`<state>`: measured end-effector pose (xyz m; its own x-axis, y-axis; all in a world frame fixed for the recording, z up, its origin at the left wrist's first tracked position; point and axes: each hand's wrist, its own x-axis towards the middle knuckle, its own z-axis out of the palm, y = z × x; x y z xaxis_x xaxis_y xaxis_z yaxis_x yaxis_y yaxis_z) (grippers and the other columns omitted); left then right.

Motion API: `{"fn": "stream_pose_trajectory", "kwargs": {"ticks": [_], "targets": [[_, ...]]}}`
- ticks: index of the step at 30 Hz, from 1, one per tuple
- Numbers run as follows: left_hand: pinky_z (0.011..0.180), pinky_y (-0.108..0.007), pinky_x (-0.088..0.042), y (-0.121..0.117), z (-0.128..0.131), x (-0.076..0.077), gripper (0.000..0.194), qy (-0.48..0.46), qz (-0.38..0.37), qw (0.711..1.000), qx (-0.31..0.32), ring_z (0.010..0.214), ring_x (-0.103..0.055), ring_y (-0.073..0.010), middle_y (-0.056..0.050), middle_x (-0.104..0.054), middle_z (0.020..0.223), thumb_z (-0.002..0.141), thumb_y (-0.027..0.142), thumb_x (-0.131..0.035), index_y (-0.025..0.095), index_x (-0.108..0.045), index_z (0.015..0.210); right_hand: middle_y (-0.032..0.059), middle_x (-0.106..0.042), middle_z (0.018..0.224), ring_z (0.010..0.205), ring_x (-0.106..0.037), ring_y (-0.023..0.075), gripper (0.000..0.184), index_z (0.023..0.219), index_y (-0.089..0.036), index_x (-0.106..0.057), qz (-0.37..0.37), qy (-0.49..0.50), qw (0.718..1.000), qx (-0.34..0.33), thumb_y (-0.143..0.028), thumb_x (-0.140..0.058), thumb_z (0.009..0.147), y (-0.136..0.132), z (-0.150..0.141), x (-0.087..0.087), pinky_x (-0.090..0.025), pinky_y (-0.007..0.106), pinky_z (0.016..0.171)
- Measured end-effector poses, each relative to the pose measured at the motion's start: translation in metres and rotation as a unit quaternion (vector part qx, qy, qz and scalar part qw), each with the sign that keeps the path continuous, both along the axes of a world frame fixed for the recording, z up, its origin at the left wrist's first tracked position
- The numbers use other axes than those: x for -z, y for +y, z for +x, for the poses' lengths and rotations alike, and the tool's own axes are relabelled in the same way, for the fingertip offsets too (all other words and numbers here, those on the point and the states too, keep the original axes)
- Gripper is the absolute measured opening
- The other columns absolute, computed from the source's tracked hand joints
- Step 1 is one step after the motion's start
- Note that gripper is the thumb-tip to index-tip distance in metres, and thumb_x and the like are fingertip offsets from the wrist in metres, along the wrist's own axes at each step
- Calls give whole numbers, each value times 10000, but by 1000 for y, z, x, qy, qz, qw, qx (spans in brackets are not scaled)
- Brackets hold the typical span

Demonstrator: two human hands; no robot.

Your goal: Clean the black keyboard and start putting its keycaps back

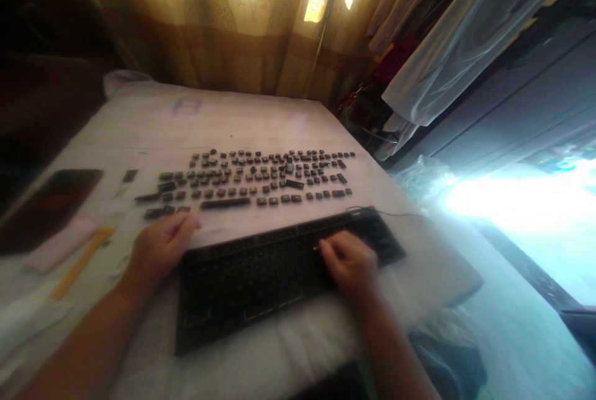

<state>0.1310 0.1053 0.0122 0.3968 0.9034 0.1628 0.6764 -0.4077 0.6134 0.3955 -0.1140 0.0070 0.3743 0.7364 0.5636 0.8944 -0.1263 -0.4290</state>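
Note:
A black keyboard base (251, 288) with its keycaps off lies tilted across the front of the table. My right hand (351, 260) is closed in a pinch above its right half, and the small pale tip of a thin stick (317, 248) shows at the fingertips. My left hand (162, 241) is closed beside the base's far left corner; whatever its fingers may hold is hidden. Beyond the base, loose black keycaps (233, 192) are spread in rough rows, with the long space bar (225, 203) in the nearest ones.
On the left lie a dark flat tablet-like object (51, 201), a pink cloth-like strip (63, 245), a yellow stick-shaped object (84, 263) and a small dark-headed brush-like item (128, 179). The keyboard's cable (391, 212) runs off right. Curtains (261, 46) hang behind the table (261, 120).

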Motion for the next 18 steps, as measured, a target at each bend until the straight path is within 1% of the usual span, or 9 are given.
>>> {"fn": "stream_pose_trajectory", "kwargs": {"ticks": [6,11,15,18], "targets": [[655,-274,-476,1,0,1,355,-6,6,1000,8,698,-666,-210,1,-716,705,814,518,-449,256,-666,715,24,-708,762,700,-671,176,167,790,-229,-691,1,32,999,-14,-219,-593,925,0,1,2,-506,292,658],[663,-278,-476,2,-1,3,365,-4,2,1000,7,711,-675,-213,-3,-717,713,812,525,-446,255,-676,727,11,-697,712,662,-662,171,199,738,-229,-688,7,60,998,-37,-216,-614,923,0,4,4,-499,286,623],[669,-276,-479,2,-1,5,364,-8,5,1000,5,724,-675,-215,-3,-721,729,817,529,-451,256,-679,740,12,-690,696,658,-655,174,219,725,-227,-684,-2,49,998,-32,-238,-615,932,0,5,5,-485,289,625],[652,-277,-473,2,-1,5,367,-5,6,1000,6,695,-664,-211,-1,-708,704,818,529,-447,254,-674,732,13,-689,703,659,-653,170,225,736,-222,-680,-10,36,999,-33,-241,-602,946,0,5,4,-481,287,628]]}}
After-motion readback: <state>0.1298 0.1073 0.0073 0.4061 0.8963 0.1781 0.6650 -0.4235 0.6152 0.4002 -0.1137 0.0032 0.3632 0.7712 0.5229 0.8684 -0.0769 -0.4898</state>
